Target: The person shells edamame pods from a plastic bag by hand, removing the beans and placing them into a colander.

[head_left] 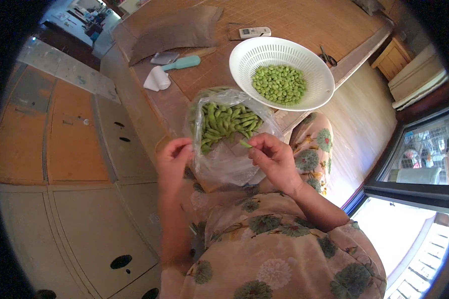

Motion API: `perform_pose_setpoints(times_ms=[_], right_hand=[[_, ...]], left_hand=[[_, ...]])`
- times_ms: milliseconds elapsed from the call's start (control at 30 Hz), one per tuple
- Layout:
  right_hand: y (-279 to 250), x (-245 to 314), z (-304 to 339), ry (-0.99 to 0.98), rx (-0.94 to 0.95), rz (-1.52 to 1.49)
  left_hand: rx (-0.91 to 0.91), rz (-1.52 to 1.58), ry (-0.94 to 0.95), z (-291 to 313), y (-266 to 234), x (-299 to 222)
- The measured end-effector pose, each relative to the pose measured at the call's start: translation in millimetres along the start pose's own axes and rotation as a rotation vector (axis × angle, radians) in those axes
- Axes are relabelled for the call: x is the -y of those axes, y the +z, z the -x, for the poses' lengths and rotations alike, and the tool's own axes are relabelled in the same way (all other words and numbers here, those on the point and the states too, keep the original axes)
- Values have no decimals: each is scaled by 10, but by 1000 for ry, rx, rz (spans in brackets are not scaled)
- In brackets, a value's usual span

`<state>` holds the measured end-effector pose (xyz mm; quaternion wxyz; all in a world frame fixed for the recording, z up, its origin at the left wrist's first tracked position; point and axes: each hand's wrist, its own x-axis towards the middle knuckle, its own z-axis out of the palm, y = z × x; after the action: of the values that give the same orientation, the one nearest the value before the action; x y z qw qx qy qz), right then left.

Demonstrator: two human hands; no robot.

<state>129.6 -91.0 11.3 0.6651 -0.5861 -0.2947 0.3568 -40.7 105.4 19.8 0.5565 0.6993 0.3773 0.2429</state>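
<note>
A: Where's the pod?
B: Pod [245,144] is in the right hand [277,162], over the open bag [229,167]. Thumb and finger pinch it, green tip poking out leftward. Whole or split, can't tell.
A: Left hand?
B: Left hand [176,154] is at the bag's left edge. Fingers curled, blurred; can't tell if they grip anything or touch the plastic.
A: Step?
B: Shelling, I'd say. Pods [224,119] heaped in the bag's far part, loose beans [279,83] in the white colander [242,55].
A: Next move needs what?
B: Probably thumb pressure along the seam, beans caught rather than dropped among the pods. After that, a reach to the colander, just beyond the bag and to the right. Bag mouth looks slack; a wrist could snag it.
A: Around it?
B: Mat [284,17] under the colander. Remote [255,32] behind, scissors [328,56] by the right rim. Left side: teal-handled roller [184,62], pillow [179,32] farther back.
</note>
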Motion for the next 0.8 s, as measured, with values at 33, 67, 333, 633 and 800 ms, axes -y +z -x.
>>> perform_pose_setpoints(times_ms=[33, 67, 333, 633, 800], right_hand=[[1, 4, 2, -17, -5, 7], [8, 2, -3, -36, -6, 14], [89, 19, 9, -23, 7, -17], [172, 31, 11, 37, 6, -58], [174, 89, 17, 24, 172, 145]], left_hand=[[-96, -5, 7, 0, -195, 41], [-114, -9, 9, -21, -374, 117], [-300, -373, 4, -162, -1034, 571], [-350, -403, 83, -260, -1190, 726], [-94, -366, 282, 198, -410, -356]])
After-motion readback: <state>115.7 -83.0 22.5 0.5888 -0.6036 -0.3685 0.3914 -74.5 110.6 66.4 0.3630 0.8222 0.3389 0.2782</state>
